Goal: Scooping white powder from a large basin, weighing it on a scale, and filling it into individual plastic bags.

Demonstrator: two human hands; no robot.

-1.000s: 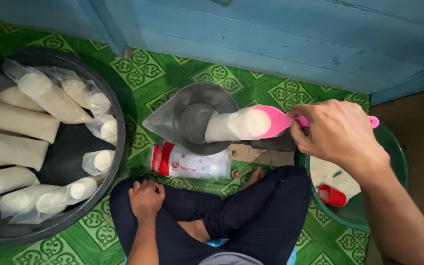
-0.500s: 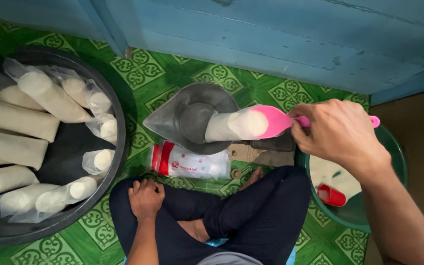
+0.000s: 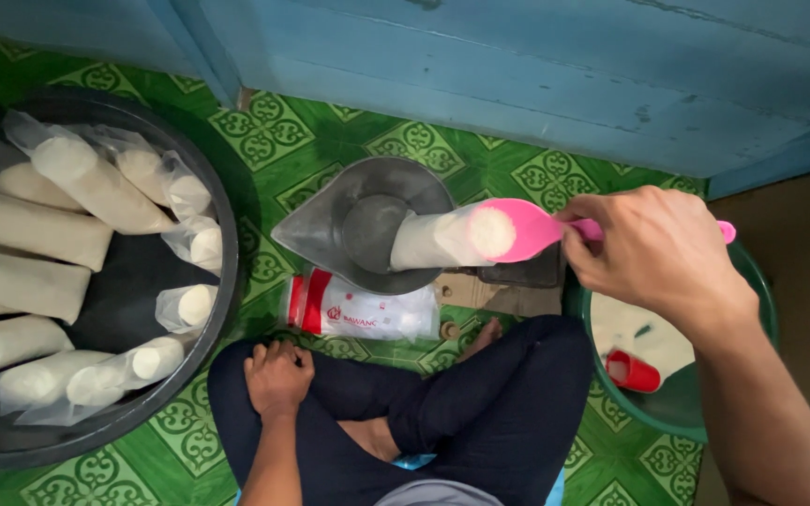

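Head view | right hand holds pink funnel in filled bag

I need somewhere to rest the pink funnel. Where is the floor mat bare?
Bare green patterned mat lies between the black tub of filled plastic tubes, the grey metal scale pan and the blue wooden wall. It is crowded in front of the knees: a red-and-white packet lies there, and the green basin sits under the right hand holding the funnel.
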